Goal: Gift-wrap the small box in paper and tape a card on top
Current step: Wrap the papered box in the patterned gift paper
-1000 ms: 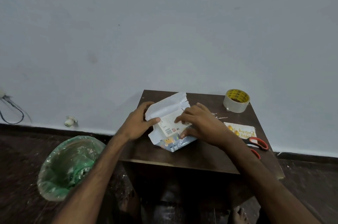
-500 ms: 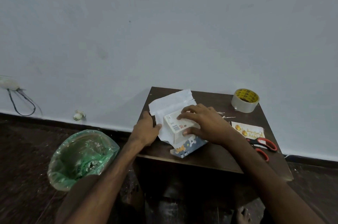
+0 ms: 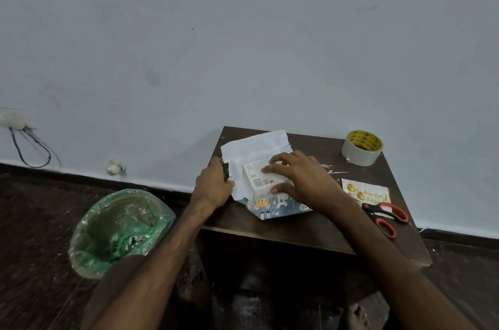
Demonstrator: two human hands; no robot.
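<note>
You are early in the wrap. The small white cardboard box (image 3: 259, 180) sits on the sheet of wrapping paper (image 3: 272, 207), white inside and printed with bears on blue outside, on the dark brown wooden table (image 3: 297, 230); the box's top and near face are bare. Your left hand (image 3: 213, 186) pinches the paper's left edge, fingers curled round it. Your right hand (image 3: 299, 176) lies spread over the box, pressing it down rather than closing on it. No fold looks taped. The roll of clear tape (image 3: 361, 147), the cream greeting card (image 3: 366, 192) with gold lettering and the red-handled scissors (image 3: 386, 215) lie untouched to the right, so folding, taping and fixing the card all remain.
</note>
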